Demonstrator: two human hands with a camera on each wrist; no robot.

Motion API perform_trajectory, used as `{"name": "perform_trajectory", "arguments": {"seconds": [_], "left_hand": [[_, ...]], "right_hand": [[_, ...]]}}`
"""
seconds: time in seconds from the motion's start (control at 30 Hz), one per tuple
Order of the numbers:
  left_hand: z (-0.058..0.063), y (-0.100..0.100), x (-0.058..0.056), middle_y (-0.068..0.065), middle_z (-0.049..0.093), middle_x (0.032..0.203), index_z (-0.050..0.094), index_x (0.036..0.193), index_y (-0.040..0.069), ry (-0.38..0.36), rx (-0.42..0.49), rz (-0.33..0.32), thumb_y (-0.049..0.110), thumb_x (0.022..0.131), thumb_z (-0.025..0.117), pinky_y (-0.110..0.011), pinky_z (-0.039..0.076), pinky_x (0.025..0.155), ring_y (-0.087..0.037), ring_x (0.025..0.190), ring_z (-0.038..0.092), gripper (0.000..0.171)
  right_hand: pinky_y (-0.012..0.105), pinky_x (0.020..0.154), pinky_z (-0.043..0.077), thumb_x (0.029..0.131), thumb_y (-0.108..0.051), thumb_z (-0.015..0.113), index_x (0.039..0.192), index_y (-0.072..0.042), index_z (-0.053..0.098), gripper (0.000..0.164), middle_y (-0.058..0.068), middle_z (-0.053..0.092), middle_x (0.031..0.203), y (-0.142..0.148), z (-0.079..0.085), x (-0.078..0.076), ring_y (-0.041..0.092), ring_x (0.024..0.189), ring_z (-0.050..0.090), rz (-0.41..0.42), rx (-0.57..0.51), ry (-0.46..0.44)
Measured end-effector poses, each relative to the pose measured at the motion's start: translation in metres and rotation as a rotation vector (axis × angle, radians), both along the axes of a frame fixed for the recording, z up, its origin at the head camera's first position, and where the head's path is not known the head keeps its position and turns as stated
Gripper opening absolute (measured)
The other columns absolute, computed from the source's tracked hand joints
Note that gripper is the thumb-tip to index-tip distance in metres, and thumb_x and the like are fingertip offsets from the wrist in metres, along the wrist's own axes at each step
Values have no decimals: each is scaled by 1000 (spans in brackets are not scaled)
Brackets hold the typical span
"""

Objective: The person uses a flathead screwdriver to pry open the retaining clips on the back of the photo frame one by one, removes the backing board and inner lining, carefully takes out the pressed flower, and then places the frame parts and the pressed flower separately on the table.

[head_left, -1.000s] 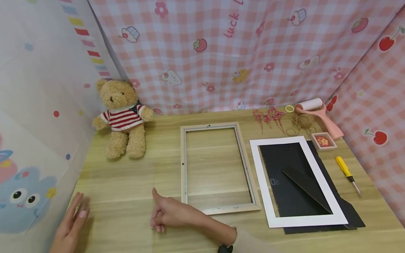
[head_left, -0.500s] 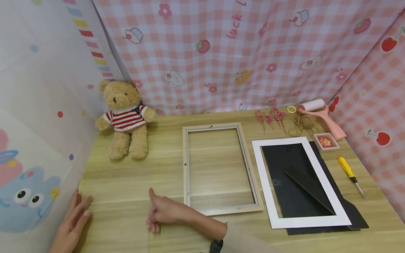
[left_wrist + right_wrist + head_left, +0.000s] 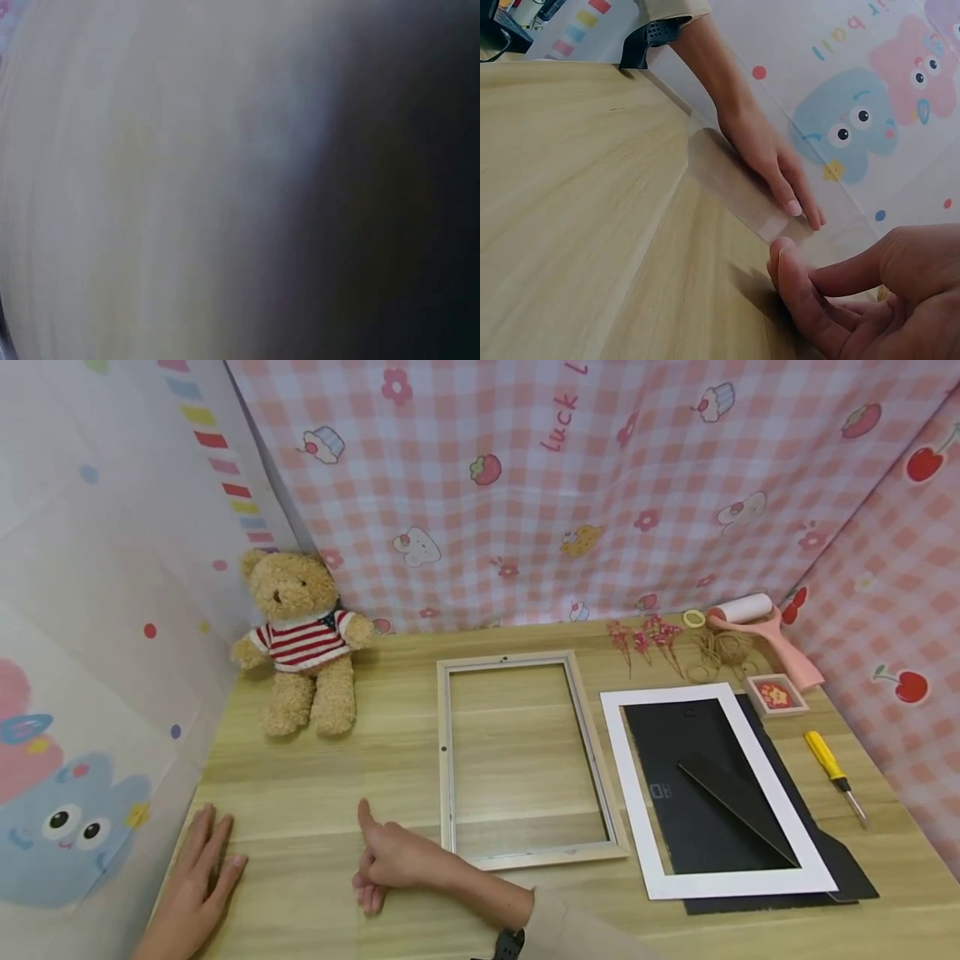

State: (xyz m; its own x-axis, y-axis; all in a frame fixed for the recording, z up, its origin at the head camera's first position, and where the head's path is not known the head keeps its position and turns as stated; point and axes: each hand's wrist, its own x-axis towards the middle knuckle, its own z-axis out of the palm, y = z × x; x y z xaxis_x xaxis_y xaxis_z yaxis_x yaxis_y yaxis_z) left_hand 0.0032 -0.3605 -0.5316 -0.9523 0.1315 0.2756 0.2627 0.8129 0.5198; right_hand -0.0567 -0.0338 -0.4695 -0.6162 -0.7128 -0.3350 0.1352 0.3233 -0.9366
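A clear, thin sheet (image 3: pixel 735 191) shows by its edge and reflections in the right wrist view; in the head view only a faint upright line hints at it. My right hand (image 3: pixel 401 857) pinches its near right side, with one finger extended forward and the others curled under. In the right wrist view the fingertips (image 3: pixel 782 247) meet the sheet's corner. My left hand (image 3: pixel 191 885) lies at the left with straight, spread fingers, over the sheet's left part. The left wrist view is mostly blur and dark. Right of my right hand lies a pale wooden picture frame (image 3: pixel 444 793).
A white mat (image 3: pixel 626 802) lies on a black frame back (image 3: pixel 660 827) with a stand. A yellow screwdriver (image 3: pixel 828 766), pink lint roller (image 3: pixel 791 652), twine (image 3: pixel 731 649), dried flowers (image 3: pixel 660 631) and small box (image 3: pixel 776 696) are at the right. A teddy bear (image 3: pixel 300 643) sits at the back left.
My left hand has moved right and its fingers have spread flatter. My right hand and the clear sheet's edge have shifted slightly left, then back right. The view has turned a little left.
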Motion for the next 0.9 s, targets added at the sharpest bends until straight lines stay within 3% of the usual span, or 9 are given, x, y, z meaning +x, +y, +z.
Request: {"name": "perform_trajectory", "arguments": {"seconds": [0.13,0.27,0.5,0.67,0.8,0.9], "left_hand": [[-7,7,-2,-46,21,171,37,161,-18,54,-37,-21,6,112,58,-22,-6,134,-50,169,7,59],[-8,12,-4,-46,22,170,35,162,-17,63,-94,-33,8,114,55,-35,-7,138,-52,168,8,59],[-4,15,0,-40,21,174,32,166,-14,21,-163,2,15,117,49,-30,-11,136,-43,171,2,59],[-2,13,2,-41,19,174,30,167,-12,-3,-132,7,15,117,50,-35,-10,138,-45,170,2,60],[2,9,2,-38,11,178,21,171,-9,3,-95,-36,13,117,49,-23,-12,133,-35,172,-6,64],[17,13,-1,-38,12,177,19,170,-11,37,-71,-90,10,117,49,-14,-10,129,-16,171,-9,65]], "right_hand": [[26,54,61,103,15,62,170,7,-10,99,12,74,69,3,1,0,14,48,66,-13,17,-13],[27,50,59,102,18,60,171,7,-10,99,11,73,66,5,3,-2,11,45,62,-16,49,-5],[27,47,58,100,17,64,171,7,-10,103,10,72,62,6,9,-4,10,42,61,-4,87,12],[24,50,59,102,12,65,173,6,-4,99,7,69,58,12,18,-4,12,42,62,42,119,61],[23,60,62,109,3,61,172,5,24,72,1,71,65,41,37,-10,11,50,68,191,70,179],[26,64,65,114,-4,57,157,4,55,44,2,74,77,79,59,-20,6,59,70,274,8,316]]}}
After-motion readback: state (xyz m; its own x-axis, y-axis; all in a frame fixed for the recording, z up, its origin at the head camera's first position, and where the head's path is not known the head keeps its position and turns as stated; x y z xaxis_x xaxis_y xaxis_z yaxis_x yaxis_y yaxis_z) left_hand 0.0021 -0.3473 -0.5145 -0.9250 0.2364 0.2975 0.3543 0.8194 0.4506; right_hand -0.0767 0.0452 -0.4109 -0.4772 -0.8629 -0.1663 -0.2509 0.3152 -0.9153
